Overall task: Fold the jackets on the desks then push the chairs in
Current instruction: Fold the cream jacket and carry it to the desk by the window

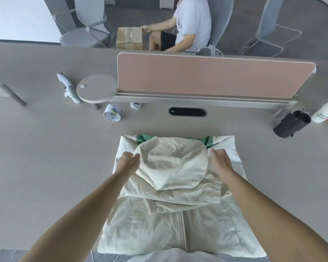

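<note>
A cream hooded jacket (pixel 178 220) with green lining lies flat on the grey desk (pixel 45 157), zip up, its hem hanging over the near edge. Its sleeves are folded across the chest and its hood (pixel 170 163) is turned down over them. My left hand (pixel 128 161) pinches the hood's left edge. My right hand (pixel 219 159) lies at the hood's right edge, fingers on the cloth near the shoulder. Three grey chairs (pixel 87 25) stand beyond the desk.
A pink divider panel (pixel 214 76) crosses the desk behind the jacket. A tape roll (pixel 113 112), a round side shelf (pixel 96 87) and a white controller (pixel 67 87) sit at the left. A black bag roll (pixel 292 122) and white cup (pixel 326 110) are at the right. A seated person (pixel 187 25) handles a cardboard box (pixel 130 37).
</note>
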`<state>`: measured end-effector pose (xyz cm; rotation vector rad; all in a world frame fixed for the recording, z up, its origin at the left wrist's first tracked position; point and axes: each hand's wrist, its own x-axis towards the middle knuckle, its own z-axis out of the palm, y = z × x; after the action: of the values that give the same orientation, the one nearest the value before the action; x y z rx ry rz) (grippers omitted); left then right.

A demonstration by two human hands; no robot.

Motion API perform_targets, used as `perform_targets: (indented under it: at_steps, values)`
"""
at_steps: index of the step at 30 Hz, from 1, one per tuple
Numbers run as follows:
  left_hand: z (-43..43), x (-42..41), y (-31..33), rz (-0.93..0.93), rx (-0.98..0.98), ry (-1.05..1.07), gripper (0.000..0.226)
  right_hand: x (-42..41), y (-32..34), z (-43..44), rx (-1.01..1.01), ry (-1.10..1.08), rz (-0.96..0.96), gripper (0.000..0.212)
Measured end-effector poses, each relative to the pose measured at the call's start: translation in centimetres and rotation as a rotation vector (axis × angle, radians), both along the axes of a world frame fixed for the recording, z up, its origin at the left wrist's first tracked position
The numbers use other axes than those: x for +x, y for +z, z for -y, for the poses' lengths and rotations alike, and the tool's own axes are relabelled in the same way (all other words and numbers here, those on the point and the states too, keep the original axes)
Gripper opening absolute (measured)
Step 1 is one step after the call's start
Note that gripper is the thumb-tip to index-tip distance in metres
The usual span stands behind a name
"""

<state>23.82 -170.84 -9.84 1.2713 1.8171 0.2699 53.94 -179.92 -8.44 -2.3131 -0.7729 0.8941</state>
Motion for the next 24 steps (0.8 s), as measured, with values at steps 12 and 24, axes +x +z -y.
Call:
perform_targets:
  at_steps: [12,24]
  values:
    - [-8.2,5.0,-3.4,-0.137,-0.333,-0.21,0.084,2.5,-4.2,-6.6,-0.312,-0.091,-0.79,0.076]
    - [-11.8,5.1,-3.8,0.63,-0.667,-0.015,0.055,7.7,-6.3,-9.7,-0.109,-0.257,-1.127,0.044]
